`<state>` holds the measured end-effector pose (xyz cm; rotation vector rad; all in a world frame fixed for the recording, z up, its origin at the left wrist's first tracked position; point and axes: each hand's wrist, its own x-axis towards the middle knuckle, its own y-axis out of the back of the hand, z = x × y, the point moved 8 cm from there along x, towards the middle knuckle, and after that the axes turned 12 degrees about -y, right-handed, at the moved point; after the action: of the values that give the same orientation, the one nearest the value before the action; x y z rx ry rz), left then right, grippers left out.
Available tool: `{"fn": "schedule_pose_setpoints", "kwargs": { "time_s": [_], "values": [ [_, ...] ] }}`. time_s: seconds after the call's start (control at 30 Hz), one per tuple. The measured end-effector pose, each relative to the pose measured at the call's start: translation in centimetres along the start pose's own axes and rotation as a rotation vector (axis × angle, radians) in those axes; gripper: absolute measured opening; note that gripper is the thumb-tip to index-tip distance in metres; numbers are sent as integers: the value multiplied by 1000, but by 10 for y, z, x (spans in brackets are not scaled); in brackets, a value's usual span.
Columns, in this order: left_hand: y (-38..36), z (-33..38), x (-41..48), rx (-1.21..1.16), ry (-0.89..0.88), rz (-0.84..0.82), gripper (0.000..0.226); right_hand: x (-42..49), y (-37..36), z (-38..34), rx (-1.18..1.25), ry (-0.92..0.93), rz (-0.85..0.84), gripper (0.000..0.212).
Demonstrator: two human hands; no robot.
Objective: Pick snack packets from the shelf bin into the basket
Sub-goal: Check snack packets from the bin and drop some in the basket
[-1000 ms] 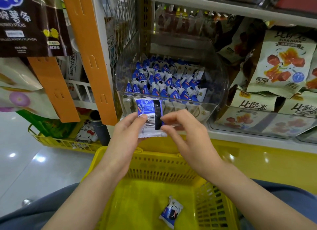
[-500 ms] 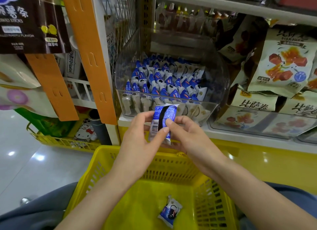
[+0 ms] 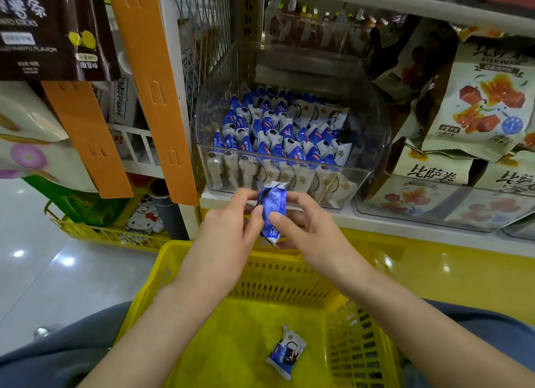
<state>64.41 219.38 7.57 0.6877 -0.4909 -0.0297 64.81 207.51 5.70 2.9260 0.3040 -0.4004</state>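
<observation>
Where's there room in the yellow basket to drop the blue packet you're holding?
The basket floor is bare left of the lone packet, up to the left wall, and behind it toward the far wall. The held packet could drop in either patch. The clear bin on the shelf is crowded: packets stand packed in rows.

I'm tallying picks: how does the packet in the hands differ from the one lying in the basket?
The held packet is pinched roughly upright between the left hand and right hand; the basket packet lies flat, untouched, in the yellow basket. The held packet shows a mostly blue side; the basket packet shows white with a dark picture. Both are small blue-and-white packets.
</observation>
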Motion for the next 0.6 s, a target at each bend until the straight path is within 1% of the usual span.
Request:
{"fn": "schedule_pose_setpoints", "kwargs": {
  "time_s": [0.07, 0.13, 0.27, 0.4, 0.47, 0.53, 0.6],
  "values": [
    [4, 3, 2, 75, -55, 11, 19, -1, -3, 0, -53, 2, -5, 22],
    [5, 4, 3, 114, -68, 12, 20, -2, -4, 0, -101, 9, -3, 24],
    [4, -3, 4, 26, -16, 35, 21, -2, -3, -2, -159, 23, 36, 26],
    [4, -1, 6, -25, -5, 62, 11, -1, 0, -4, -250, 77, 93, 29],
    [4, -6, 6, -73, 27, 84, 10, -2, 2, -3, -304, 114, 133, 30],
    [1, -11, 6, -171, 97, 89, 17, -4, 5, -4, -389, 162, 208, 36],
    [-9, -13, 5, -440, 205, 68, 23, -5, 10, -5, -431, 198, 288, 45]
  ]
}}
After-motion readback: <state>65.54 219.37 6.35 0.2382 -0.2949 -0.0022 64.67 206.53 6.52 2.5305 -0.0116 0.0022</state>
